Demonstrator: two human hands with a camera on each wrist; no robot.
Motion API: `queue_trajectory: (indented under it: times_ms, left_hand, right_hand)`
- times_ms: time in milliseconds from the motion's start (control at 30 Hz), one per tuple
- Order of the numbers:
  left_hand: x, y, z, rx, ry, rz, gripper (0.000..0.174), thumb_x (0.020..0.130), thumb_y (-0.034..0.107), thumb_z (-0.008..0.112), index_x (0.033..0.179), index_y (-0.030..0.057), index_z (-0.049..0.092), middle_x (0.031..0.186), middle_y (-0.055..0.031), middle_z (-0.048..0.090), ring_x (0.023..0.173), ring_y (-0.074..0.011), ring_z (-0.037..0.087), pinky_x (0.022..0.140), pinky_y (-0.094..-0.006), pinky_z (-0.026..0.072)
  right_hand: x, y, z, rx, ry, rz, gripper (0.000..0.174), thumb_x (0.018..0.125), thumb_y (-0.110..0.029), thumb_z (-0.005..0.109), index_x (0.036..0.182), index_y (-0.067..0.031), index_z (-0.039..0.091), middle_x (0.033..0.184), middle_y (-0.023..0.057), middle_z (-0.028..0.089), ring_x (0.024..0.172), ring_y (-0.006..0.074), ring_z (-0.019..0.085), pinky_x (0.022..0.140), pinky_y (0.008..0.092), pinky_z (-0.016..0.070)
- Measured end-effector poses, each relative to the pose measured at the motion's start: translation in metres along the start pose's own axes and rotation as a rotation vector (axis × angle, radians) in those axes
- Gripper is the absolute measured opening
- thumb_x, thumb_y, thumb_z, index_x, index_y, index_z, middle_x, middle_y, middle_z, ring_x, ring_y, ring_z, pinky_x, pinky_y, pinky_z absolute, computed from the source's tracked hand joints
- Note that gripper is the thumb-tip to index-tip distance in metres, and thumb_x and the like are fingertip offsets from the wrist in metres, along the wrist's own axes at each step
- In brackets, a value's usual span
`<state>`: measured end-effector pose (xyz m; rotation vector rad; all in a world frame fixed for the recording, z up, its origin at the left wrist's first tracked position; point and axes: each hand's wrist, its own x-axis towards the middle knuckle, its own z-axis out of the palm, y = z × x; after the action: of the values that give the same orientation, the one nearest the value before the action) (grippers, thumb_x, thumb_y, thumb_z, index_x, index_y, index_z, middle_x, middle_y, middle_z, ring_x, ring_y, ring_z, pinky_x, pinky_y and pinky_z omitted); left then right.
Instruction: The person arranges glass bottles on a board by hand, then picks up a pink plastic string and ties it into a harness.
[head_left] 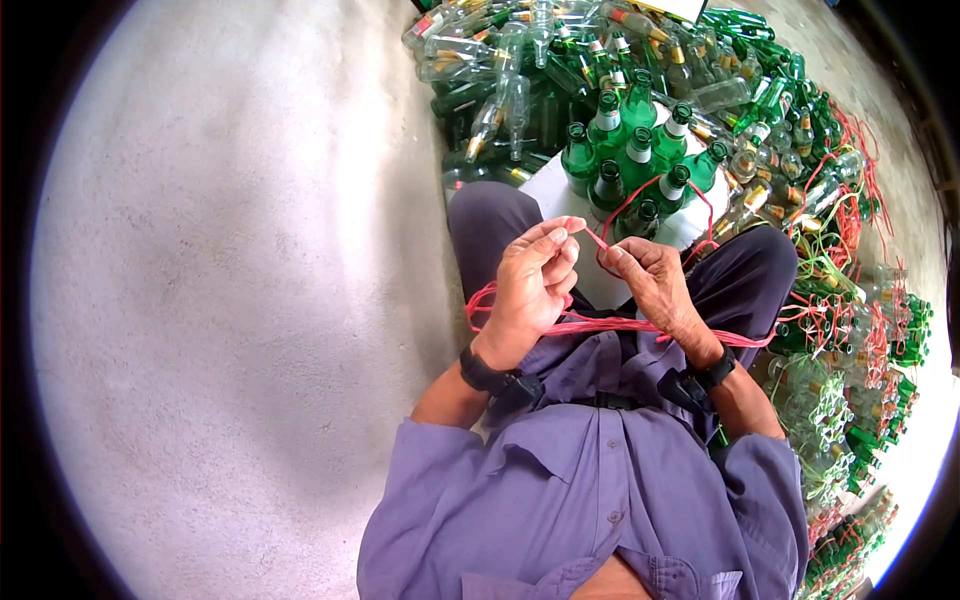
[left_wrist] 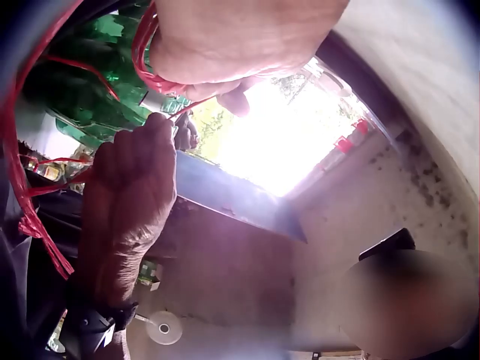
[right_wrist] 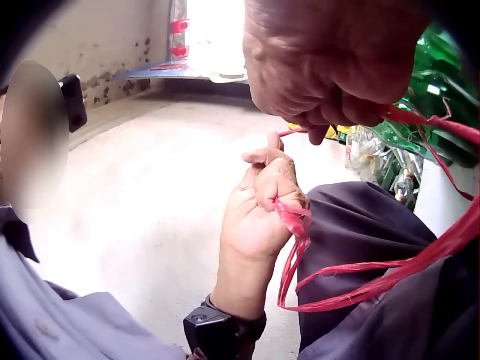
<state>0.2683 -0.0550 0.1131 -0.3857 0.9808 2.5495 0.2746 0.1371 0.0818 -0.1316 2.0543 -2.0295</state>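
Between the two hands, red plastic string (head_left: pixel 597 238) runs taut and short. My left hand (head_left: pixel 537 275) pinches one end, and its curled lower fingers grip more red string (right_wrist: pixel 294 221). My right hand (head_left: pixel 657 283) pinches the string on the other side, as the left wrist view also shows at the hand (left_wrist: pixel 131 184). From the right hand a red loop lies over several green bottles (head_left: pixel 640 155), which stand upright together on a white block (head_left: pixel 545 190) between the knees. A bundle of red string (head_left: pixel 610 324) stretches across the lap.
Many loose clear and green bottles (head_left: pixel 480 60) are piled behind the white block. Along the right side stand bottles tied with red and pale green string (head_left: pixel 830 420). Pale floor (head_left: pixel 230 300) extends on the left. The knees (head_left: pixel 492 215) flank the block.
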Motion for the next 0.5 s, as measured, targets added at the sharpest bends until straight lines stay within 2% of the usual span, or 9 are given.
queue_trajectory:
  times_ms: [200,300,367,400,433,467,500]
  left_hand:
    - [0.002,-0.005,-0.005,-0.038,0.014,0.005,0.028,0.097,0.013,0.058,0.119,-0.0022,0.062,0.076,-0.0002,0.061,0.046,-0.0029,0.028,0.042,-0.0191,0.0221]
    - [0.001,-0.007,-0.004,0.022,-0.025,0.034,0.029,0.096,0.011,0.057,0.121,-0.0022,0.062,0.078,-0.0010,0.062,0.047,-0.0027,0.028,0.042,-0.0191,0.0229]
    - [0.000,-0.011,-0.002,0.122,-0.019,0.056,0.029,0.097,0.010,0.056,0.122,-0.0022,0.062,0.077,-0.0010,0.062,0.047,-0.0023,0.028,0.042,-0.0191,0.0236]
    - [-0.001,-0.011,0.000,0.222,-0.014,0.080,0.029,0.097,0.009,0.056,0.123,-0.0022,0.062,0.077,-0.0010,0.062,0.048,-0.0018,0.029,0.042,-0.0191,0.0244]
    - [-0.002,-0.009,0.002,0.223,-0.015,0.078,0.029,0.097,0.009,0.056,0.123,-0.0022,0.062,0.077,-0.0010,0.062,0.048,-0.0018,0.029,0.042,-0.0191,0.0244]
    - [-0.004,-0.006,0.005,0.395,-0.016,0.067,0.030,0.096,0.007,0.055,0.123,-0.0026,0.063,0.078,-0.0010,0.062,0.050,-0.0011,0.033,0.044,-0.0183,0.0269]
    - [-0.006,-0.003,0.006,0.567,-0.017,0.055,0.030,0.096,0.006,0.054,0.123,-0.0031,0.063,0.078,-0.0009,0.063,0.053,-0.0004,0.036,0.046,-0.0174,0.0294]
  right_hand:
    - [-0.005,0.009,0.002,-0.033,0.024,-0.048,0.026,0.099,-0.018,0.055,0.085,0.0015,0.066,0.064,-0.0031,0.048,0.061,0.0054,0.041,0.054,0.0256,0.0350]
    - [-0.010,0.004,0.006,-0.131,0.050,-0.093,0.024,0.098,-0.016,0.055,0.085,0.0024,0.064,0.061,0.0014,0.049,0.059,0.0082,0.043,0.053,0.0290,0.0379]
    - [-0.014,-0.010,0.007,-0.215,0.006,-0.065,0.022,0.095,-0.013,0.058,0.080,0.0034,0.060,0.059,0.0114,0.050,0.053,0.0178,0.045,0.052,0.0347,0.0404]
    - [-0.015,-0.010,0.007,-0.215,0.007,-0.064,0.022,0.095,-0.013,0.058,0.080,0.0034,0.060,0.059,0.0114,0.050,0.053,0.0178,0.045,0.052,0.0347,0.0404]
    - [-0.016,-0.010,0.007,-0.259,-0.033,-0.111,0.022,0.094,-0.012,0.059,0.077,0.0036,0.057,0.059,0.0153,0.049,0.051,0.0240,0.045,0.051,0.0369,0.0407]
    - [-0.016,-0.010,0.007,-0.304,-0.075,-0.158,0.023,0.092,-0.010,0.060,0.075,0.0039,0.055,0.059,0.0193,0.048,0.049,0.0302,0.045,0.050,0.0391,0.0410]
    - [-0.016,-0.008,0.006,-0.333,-0.114,-0.214,0.020,0.096,-0.010,0.057,0.081,0.0036,0.059,0.057,0.0103,0.048,0.051,0.0155,0.044,0.051,0.0335,0.0403]
